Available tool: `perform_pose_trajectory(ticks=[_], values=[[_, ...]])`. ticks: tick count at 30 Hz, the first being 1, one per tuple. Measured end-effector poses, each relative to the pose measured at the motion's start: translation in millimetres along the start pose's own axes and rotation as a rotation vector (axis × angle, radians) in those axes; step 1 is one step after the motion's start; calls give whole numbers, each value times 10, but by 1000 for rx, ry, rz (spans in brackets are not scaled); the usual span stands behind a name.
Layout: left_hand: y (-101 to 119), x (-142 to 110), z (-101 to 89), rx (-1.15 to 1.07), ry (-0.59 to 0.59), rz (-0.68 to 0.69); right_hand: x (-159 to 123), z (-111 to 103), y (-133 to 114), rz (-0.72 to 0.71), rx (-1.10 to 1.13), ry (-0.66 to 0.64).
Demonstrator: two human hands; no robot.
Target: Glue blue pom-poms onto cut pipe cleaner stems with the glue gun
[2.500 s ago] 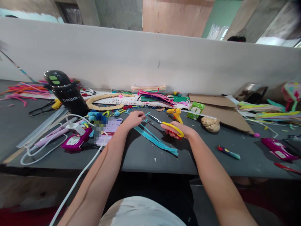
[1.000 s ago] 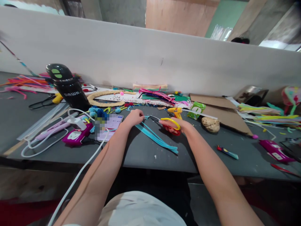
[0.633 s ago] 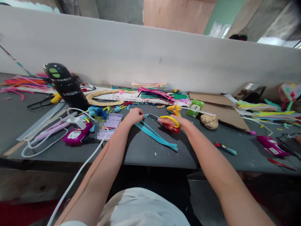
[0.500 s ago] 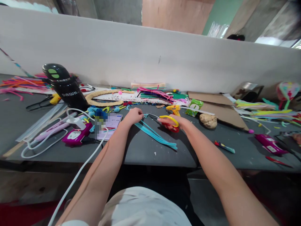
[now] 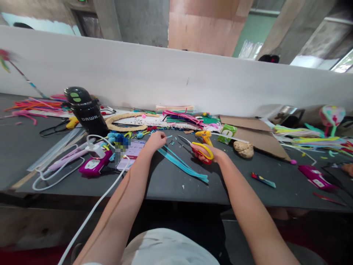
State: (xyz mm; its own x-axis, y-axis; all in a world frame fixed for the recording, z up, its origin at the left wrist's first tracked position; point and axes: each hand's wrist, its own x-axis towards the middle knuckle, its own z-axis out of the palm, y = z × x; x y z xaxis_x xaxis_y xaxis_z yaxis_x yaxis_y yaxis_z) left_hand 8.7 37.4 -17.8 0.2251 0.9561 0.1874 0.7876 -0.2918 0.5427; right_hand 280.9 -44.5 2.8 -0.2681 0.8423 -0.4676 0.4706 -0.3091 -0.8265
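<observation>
Between the fingertips of my left hand (image 5: 157,140) a light blue pipe cleaner (image 5: 169,136) is pinched, its short end poking out to the right. My right hand (image 5: 216,154) grips scissors (image 5: 207,149) with yellow and red handles; their blades point left toward that end, apart from it. A few small blue cut pieces (image 5: 171,142) lie on the table between the two hands. Below them, a bundle of light blue pipe cleaners (image 5: 183,168) stretches from near my left hand toward the lower right.
On the left stand a black bottle (image 5: 89,117), a phone (image 5: 135,151), a purple power block (image 5: 95,165) and a white cable (image 5: 93,211). Behind my right hand are a yellow glue gun (image 5: 204,137), a green packet (image 5: 227,133) and cardboard (image 5: 264,144). A white partition (image 5: 154,77) closes the back.
The scissors have drawn back to the right, away from my left hand, and their blades show more clearly. The whole view has shifted, with things sitting lower in the picture.
</observation>
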Motion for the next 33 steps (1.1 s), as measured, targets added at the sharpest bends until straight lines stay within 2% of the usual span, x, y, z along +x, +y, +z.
perform_pose_trajectory(ticks=[5,12,33], values=[[59,-10,36,-41,30,44,-50,-25,44,-62,-39,-83],[117,-22,89,-55,28,99,-58,2,17,-27,-74,-52],[144,-41,46,-32,-30,132,-54,24,24,-43,-95,2]])
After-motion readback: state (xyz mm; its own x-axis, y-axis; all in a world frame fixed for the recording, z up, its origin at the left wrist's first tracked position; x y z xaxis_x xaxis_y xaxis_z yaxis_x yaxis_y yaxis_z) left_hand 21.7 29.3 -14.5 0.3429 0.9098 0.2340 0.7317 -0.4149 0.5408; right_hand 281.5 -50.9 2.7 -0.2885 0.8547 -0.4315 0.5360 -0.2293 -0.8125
